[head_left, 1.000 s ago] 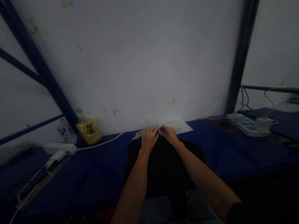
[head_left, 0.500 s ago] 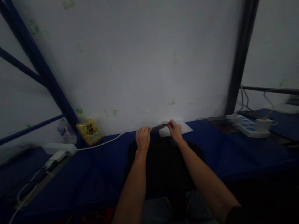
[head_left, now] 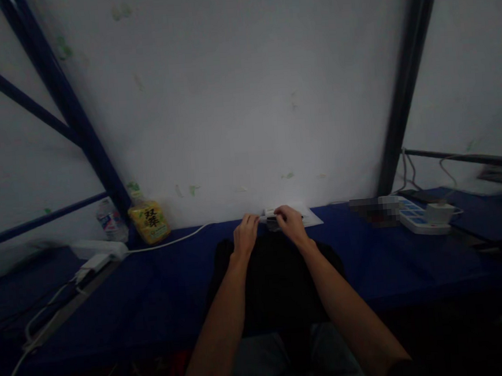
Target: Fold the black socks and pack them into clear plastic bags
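A soft black item that looks like a bag (head_left: 280,284) lies on the blue tabletop (head_left: 163,293) in front of me. At its far edge, my left hand (head_left: 246,235) has its fingers bent and pinched together. A short distance to the right, my right hand (head_left: 291,225) is also closed, fingertips pointing toward the left. Between the two hands shows a small dark-and-pale piece (head_left: 272,222); dim light and blur hide its kind. Behind the right hand, a white sheet-like item (head_left: 312,217) lies against the wall.
To the left stand a yellow package (head_left: 150,222), a clear plastic bottle (head_left: 111,222) and a white power strip (head_left: 102,250) with cables. A white-and-blue power strip (head_left: 418,215) with a plugged-in adapter (head_left: 439,212) lies at right. Metal posts (head_left: 86,143) frame the desk before the wall.
The thin dark strip stretched between my hands has dropped lower and no longer shows as a strip. My hands have come slightly closer together and the left one sits a bit lower.
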Motion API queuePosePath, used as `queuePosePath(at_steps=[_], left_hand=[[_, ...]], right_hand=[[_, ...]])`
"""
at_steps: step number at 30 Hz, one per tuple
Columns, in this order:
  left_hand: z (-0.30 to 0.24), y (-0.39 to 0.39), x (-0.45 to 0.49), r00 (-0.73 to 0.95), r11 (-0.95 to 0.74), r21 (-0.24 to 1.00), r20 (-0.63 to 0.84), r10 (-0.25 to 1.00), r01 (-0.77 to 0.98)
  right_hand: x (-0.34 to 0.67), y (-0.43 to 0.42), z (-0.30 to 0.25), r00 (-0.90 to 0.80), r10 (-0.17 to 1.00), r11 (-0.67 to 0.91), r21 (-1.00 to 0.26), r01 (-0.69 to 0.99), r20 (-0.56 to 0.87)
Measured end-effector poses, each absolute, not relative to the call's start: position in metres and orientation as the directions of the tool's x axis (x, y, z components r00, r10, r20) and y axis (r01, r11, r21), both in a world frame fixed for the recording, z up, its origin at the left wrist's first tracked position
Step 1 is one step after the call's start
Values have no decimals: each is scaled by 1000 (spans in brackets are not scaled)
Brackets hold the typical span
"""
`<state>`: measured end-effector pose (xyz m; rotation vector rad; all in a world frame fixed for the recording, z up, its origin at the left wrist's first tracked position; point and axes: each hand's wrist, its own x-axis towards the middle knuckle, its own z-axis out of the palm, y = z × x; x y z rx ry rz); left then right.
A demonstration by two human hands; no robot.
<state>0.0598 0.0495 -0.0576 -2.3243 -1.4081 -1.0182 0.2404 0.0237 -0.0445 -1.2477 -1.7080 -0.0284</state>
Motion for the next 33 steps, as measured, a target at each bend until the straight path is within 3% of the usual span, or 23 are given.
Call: queuePosePath(at_steps=[3, 8, 19, 21, 26, 30, 33], left_hand=[[-59, 51, 61, 310, -541, 156, 676, 669, 827], [-63, 55, 62, 316, -577, 203, 673, 669, 791], [-66, 58, 62, 271, -572, 333, 634, 724, 750], [-66, 57, 63, 295, -584, 332, 621, 727, 741], [-69, 55, 68, 416, -652, 275, 583, 697, 707], [-71, 53, 72, 487, -723, 226, 606, 629, 653], [-72, 56, 72, 499, -764, 213, 645, 578, 609]], right_hand=[[236, 26, -46, -126, 735, 495, -402, 770, 666], [241, 31, -47, -147, 739, 495, -382, 780, 658], [267, 37, -56, -194, 794, 528, -494, 691, 577], [272, 44, -58, -203, 809, 494, -452, 743, 551], [273, 58, -69, -407, 815, 527, -235, 817, 413], [270, 55, -76, -250, 860, 381, -234, 894, 444], [273, 48, -74, -214, 819, 406, -274, 872, 532]])
